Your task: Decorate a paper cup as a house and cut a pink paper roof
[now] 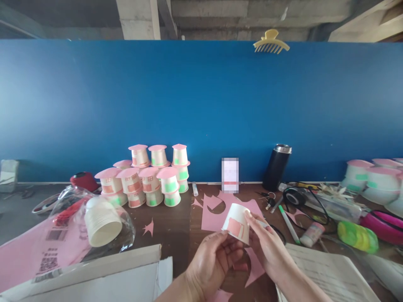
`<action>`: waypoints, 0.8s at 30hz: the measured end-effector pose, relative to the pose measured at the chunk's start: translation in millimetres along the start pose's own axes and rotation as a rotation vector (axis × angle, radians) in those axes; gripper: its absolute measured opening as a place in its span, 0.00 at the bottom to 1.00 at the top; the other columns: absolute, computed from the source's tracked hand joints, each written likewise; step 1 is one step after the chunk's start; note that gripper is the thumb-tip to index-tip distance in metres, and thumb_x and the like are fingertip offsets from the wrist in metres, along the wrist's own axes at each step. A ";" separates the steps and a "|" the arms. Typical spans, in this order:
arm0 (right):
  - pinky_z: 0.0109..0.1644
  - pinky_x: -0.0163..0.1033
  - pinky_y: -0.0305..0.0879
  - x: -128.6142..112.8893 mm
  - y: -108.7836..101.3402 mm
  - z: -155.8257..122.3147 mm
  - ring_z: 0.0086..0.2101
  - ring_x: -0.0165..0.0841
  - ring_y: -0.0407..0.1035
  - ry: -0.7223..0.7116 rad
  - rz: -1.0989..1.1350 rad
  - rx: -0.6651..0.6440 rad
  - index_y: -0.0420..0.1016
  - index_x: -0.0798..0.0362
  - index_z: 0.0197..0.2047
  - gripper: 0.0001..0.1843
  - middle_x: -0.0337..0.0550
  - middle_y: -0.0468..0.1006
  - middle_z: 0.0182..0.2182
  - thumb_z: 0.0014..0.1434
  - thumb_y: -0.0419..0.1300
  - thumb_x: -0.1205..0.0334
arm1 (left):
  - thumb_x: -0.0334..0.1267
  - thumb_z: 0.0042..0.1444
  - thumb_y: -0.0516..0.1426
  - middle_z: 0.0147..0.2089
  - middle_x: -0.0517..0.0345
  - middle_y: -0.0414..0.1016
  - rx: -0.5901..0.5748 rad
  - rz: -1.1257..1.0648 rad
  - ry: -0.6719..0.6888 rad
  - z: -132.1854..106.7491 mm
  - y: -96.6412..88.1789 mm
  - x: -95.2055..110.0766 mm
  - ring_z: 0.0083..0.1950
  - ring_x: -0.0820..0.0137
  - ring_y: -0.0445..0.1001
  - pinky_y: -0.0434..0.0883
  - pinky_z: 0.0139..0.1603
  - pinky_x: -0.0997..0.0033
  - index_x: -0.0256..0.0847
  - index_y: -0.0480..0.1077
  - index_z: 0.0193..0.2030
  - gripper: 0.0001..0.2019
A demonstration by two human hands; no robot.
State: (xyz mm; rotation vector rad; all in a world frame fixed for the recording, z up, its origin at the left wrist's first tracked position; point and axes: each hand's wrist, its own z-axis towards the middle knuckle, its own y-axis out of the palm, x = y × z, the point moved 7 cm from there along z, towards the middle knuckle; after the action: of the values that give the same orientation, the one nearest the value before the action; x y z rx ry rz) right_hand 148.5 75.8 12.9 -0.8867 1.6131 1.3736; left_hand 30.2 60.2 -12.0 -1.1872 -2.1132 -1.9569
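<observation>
Both hands hold one white paper cup above the brown table. The cup is tilted, bottom up toward the wall, with a pink paper rectangle stuck on its side. My left hand grips the cup's lower rim with thumb and fingers. My right hand pinches its right side, thumb on the cup wall. Under the hands lies a pink paper sheet with cut-out shapes.
Several finished cup houses with pink lids are stacked at the back left. A sleeve of plain cups in a clear bag lies at the left. A black flask, a green pen, cables, a glue stick and bowls crowd the right.
</observation>
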 end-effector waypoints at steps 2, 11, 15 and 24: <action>0.23 0.38 0.68 0.8 -0.9 -0.5 0.28 0.42 0.79 0.004 0.003 0.007 0.72 0.50 0.41 0.18 0.41 0.85 0.31 0.52 0.68 0.50 | 0.35 0.55 0.61 0.32 0.45 0.79 -0.001 0.008 0.008 -0.3 -0.1 0.5 0.32 0.67 0.77 0.75 0.35 0.69 0.29 0.75 0.34 0.08; 0.28 0.41 0.72 3.5 -5.2 0.2 0.30 0.43 0.79 -0.012 -0.092 0.059 0.70 0.52 0.51 0.27 0.44 0.84 0.31 0.52 0.66 0.47 | 0.36 0.52 0.65 0.30 0.51 0.78 -0.056 0.113 0.028 -3.5 4.6 0.4 0.29 0.72 0.76 0.73 0.31 0.76 0.32 0.76 0.32 0.08; 0.35 0.41 0.73 -2.2 -19.1 1.7 0.38 0.44 0.78 -0.058 -0.220 0.173 0.69 0.50 0.54 0.30 0.46 0.82 0.40 0.52 0.66 0.45 | 0.34 0.53 0.64 0.30 0.51 0.79 -0.006 0.084 0.043 -3.2 1.6 1.1 0.31 0.74 0.76 0.74 0.38 0.77 0.31 0.76 0.31 0.06; 0.52 0.45 0.66 -56.9 6.6 -41.0 0.48 0.41 0.71 -0.778 -0.821 0.130 0.64 0.43 0.62 0.21 0.46 0.71 0.56 0.67 0.50 0.54 | 0.30 0.52 0.65 0.31 0.52 0.78 0.098 -0.038 0.145 -0.3 -6.6 10.3 0.35 0.73 0.76 0.74 0.42 0.75 0.31 0.77 0.29 0.04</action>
State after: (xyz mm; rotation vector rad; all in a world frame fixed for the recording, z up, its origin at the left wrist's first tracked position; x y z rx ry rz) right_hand 160.4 36.6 70.2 -0.6819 0.6088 0.8331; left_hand 19.2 65.6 -12.4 -0.9648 -2.1453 -1.8676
